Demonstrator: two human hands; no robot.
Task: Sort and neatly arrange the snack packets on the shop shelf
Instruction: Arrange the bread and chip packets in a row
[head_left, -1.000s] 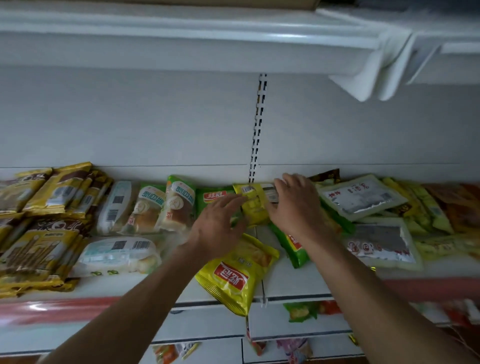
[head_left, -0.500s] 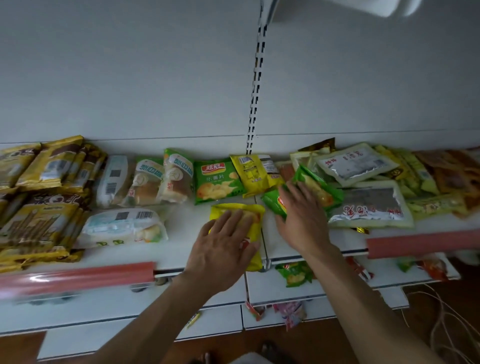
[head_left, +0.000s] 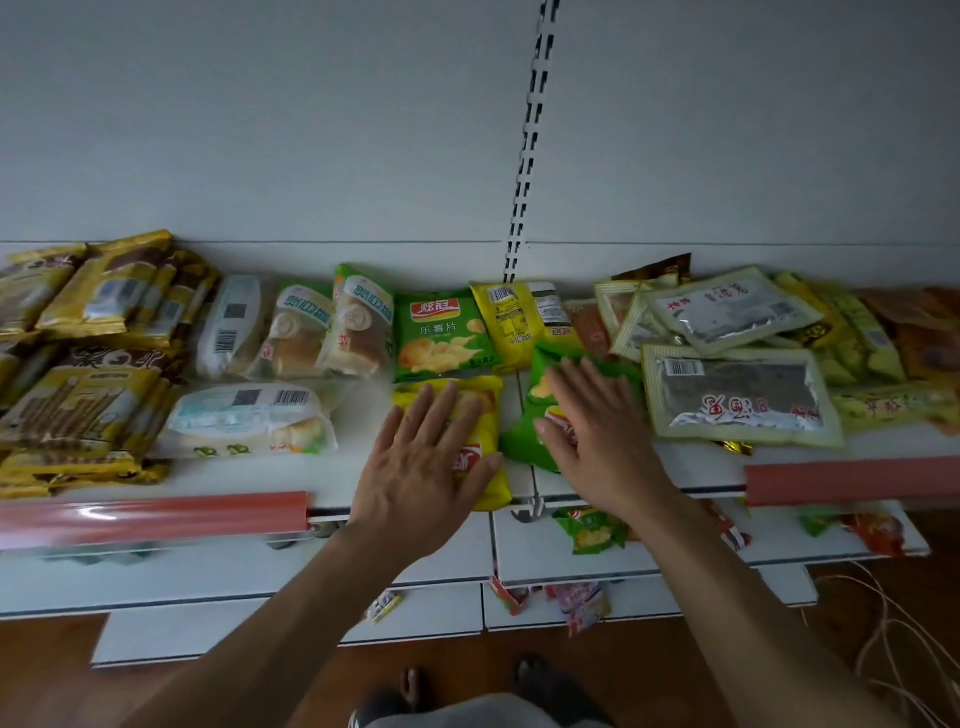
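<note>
These crisp packets are likely very light, puffed with air and soft under the palm; the film looks glossy and probably slippery, and the contents would crush under hard pressure. A flat sliding push suits them, or a pinch at the crimped end seams rather than across the belly.

The left hand (head_left: 426, 457) lies flat with straight, spread fingers on a yellow crisp packet (head_left: 491, 423), gripping nothing; the right hand (head_left: 597, 436) lies the same way on a green crisp packet (head_left: 522, 441), fingers straight and not curled round it. Both packets sit near the front of the white shelf (head_left: 353, 473), just beside each other at its middle; the yellow one lies lengthwise with a red logo by the thumb, while the green one is tilted and runs under the edge of a clear vacuum pouch (head_left: 737, 395) to its right.

In the far row behind them stand a second green crisp packet (head_left: 441, 338) face up and a second yellow packet (head_left: 511, 322) showing its barcode side. To the left lie bread roll packets (head_left: 301, 338), then gold biscuit-stick packets (head_left: 78, 405); to the right the pouches overlap in a loose heap, so that side seems least sorted.
</note>
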